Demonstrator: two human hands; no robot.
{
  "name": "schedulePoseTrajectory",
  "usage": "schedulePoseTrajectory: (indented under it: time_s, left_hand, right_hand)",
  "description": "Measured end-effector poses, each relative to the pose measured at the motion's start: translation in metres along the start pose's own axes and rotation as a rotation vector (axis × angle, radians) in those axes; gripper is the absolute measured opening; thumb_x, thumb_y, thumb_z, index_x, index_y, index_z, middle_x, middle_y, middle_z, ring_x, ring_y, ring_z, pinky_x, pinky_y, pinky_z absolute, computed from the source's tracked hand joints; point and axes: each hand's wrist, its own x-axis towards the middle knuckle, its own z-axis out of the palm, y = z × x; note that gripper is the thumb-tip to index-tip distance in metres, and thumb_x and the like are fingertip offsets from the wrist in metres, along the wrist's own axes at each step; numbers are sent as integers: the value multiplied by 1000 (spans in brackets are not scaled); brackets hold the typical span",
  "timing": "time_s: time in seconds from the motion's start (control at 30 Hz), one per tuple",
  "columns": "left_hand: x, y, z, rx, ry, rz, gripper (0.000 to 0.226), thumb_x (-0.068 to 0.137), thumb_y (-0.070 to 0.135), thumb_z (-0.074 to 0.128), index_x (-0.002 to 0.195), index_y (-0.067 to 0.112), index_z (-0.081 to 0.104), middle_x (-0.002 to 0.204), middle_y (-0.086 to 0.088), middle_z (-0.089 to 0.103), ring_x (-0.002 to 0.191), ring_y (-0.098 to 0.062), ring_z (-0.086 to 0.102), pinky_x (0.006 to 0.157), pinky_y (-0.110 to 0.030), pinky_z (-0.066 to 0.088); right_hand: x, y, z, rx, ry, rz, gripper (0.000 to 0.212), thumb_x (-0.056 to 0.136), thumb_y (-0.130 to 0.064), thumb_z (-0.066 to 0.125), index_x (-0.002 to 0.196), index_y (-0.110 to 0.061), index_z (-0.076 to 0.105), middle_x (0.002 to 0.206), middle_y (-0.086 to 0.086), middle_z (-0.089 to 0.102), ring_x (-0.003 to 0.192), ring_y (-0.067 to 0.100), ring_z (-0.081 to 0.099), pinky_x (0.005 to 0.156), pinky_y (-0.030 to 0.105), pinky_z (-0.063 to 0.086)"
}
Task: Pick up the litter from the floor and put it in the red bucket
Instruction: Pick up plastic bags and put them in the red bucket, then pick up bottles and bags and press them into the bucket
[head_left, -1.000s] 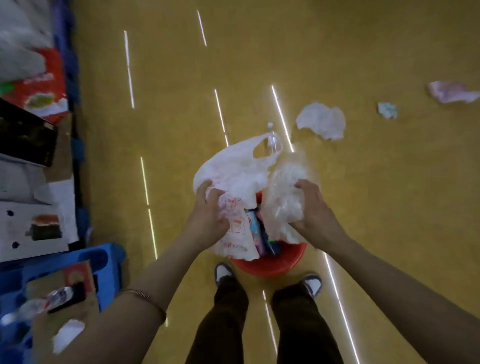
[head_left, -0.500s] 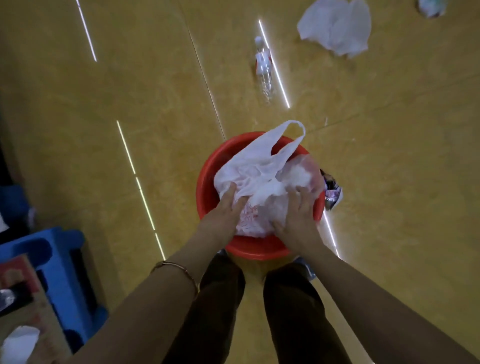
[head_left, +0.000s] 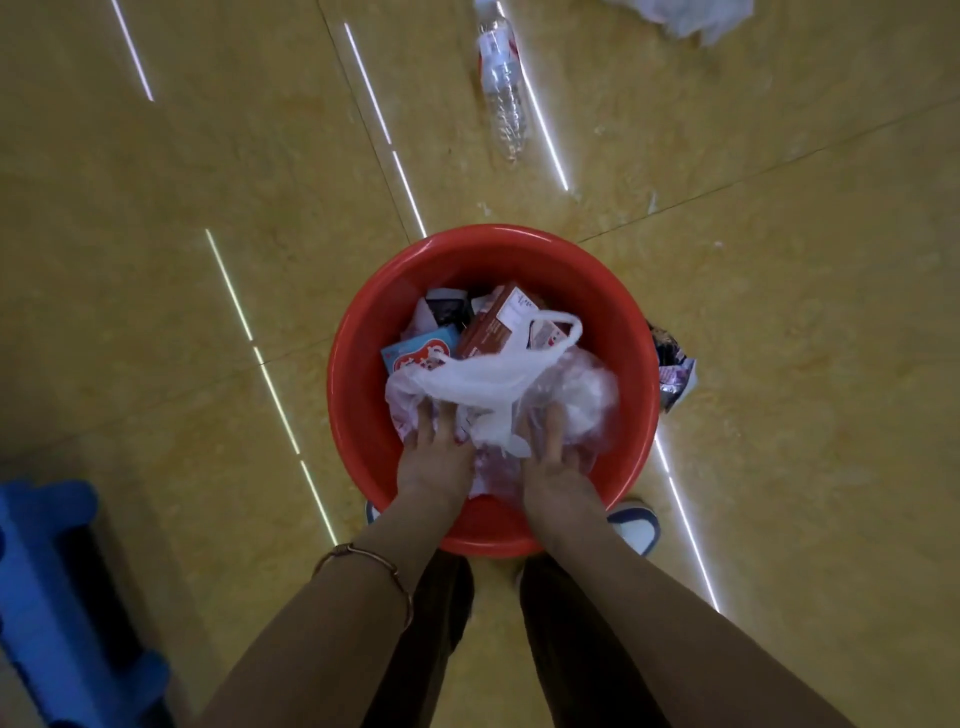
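Done so far: a white plastic bag (head_left: 493, 374) and a clear plastic bag (head_left: 589, 395) have been placed inside the red bucket (head_left: 358, 332), on top of a brown carton (head_left: 493, 325) and a blue carton (head_left: 418, 351) already collected there.

Location of the bags: both lie in the near half of the bucket, below its rim. One handle loop of the white bag rests over the brown carton.

Left hand (head_left: 434, 454): the fingers are laid fairly straight and pressed down on the white bag. The tips are sunk in the plastic, and no closed grip is seen.

Right hand (head_left: 553, 460): the fingers are likewise extended and pressed on the clear bag, with nothing visibly pinched.

Still left: a plastic bottle (head_left: 501, 88) lies on the floor beyond the bucket, and a crumpled white bag (head_left: 691, 18) lies further off. A foil wrapper (head_left: 672, 371) lies just beside the bucket's right wall, outside it.

Progress judged: partway, with this load almost packed and at least three pieces still uncollected.

Change from earlier: a second ago the bags were gripped above the bucket. Half a second ago they were heaped over its rim. They have now been pushed lower, and the cartons have been uncovered.
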Motion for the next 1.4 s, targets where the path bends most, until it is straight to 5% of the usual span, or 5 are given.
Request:
schedulePoseTrajectory:
  time_s: [0.33,0.53,0.77,1.1,1.4]
  left_hand:
    - [-16,-18,-48,-80,-213,146,60,85,51,41,142,30,37,157,-7,-9,142,-37,-19,114,-59,4]
    - [-127,-14,-130,-381,74,47,96,45,72,28,126,27,54,146,-11,21,140,-28,15,112,-33,18]
    - [-239,19,-262,-415,290,207,92,53,73,32,132,27,48,143,-4,27,135,-21,30,107,-23,25]
    - [-412,82,-486,-279,772,620,85,60,73,39,133,31,48,144,0,32,134,-22,33,112,-40,28]
    - [-540,128,-538,-110,936,873,61,83,55,54,137,33,41,146,6,32,135,-16,29,116,-42,18]
  right_hand:
    - [-43,-9,-77,-139,-82,-62,62,91,-59,33,144,-27,30,153,8,22,129,31,41,100,46,38]
    - [-122,2,-156,-59,58,15,56,89,-58,38,127,-18,45,128,6,45,115,27,49,82,36,42]
    - [-265,14,-273,77,362,239,74,76,-71,20,136,-30,36,133,-4,44,121,18,46,92,33,42]
    - [-447,-32,-460,234,1001,273,63,88,-54,48,143,-28,31,140,-5,39,127,18,42,93,33,42]
    - [-567,-58,-487,216,1211,197,64,87,-53,52,143,-29,32,144,-8,39,131,15,39,93,32,41]
